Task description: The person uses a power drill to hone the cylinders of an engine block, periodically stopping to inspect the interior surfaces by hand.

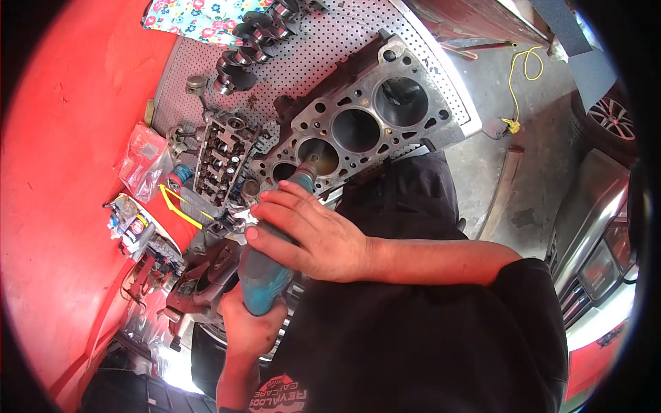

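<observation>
My left hand (253, 323) is wrapped round the grip of a teal power drill (265, 275). Over the drill's body lies my right hand (320, 237), its fingers reaching across the housing and closed against it. The drill's front end points into one cylinder bore of a metal engine block (368, 103). A shaft sticks out of the chuck (307, 167) into that bore; the tool on its end is hidden inside. Two wider bores show farther along the block, and part of another lies beside the drill's nose.
The block rests on a perforated metal table (196, 58). A crankshaft (261, 38) and flowered cloth (196, 19) lie at its far side. Left of the block are a cylinder head (224, 162), a piston (197, 84) and plastic bags (146, 162). A yellow cord (518, 76) lies on the floor; a car (599, 255) stands right.
</observation>
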Tool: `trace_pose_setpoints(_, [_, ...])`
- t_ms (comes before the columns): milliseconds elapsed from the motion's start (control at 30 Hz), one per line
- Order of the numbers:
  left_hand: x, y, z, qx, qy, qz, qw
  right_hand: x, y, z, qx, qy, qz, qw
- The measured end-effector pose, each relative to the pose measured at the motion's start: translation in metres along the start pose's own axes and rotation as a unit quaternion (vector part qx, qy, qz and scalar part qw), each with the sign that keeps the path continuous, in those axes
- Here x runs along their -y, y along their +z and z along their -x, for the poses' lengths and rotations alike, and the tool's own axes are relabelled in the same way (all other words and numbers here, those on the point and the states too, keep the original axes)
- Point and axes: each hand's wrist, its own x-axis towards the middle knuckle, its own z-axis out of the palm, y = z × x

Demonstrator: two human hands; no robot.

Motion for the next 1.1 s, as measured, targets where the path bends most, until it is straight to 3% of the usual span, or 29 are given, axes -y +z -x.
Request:
trace_pose_setpoints(233, [-0.009, -0.006, 0.011, -0.002, 0.025, -0.035, 0.999, 0.006, -0.001, -0.007, -0.021, -0.019, -0.022, 0.999])
trace_pose_setpoints(467, [-0.013, -0.006, 0.012, -0.017, -0.015, -0.044, 0.999, 0.000, 0.002, -0.006, -0.017, -0.027, -0.039, 0.999])
trace_pose_setpoints(1100, [0.009, 0.033, -0.040, -0.003, 0.023, -0.048, 0.999, -0.040, 0.004, 0.011, 0.017, 0.044, -0.030, 0.998])
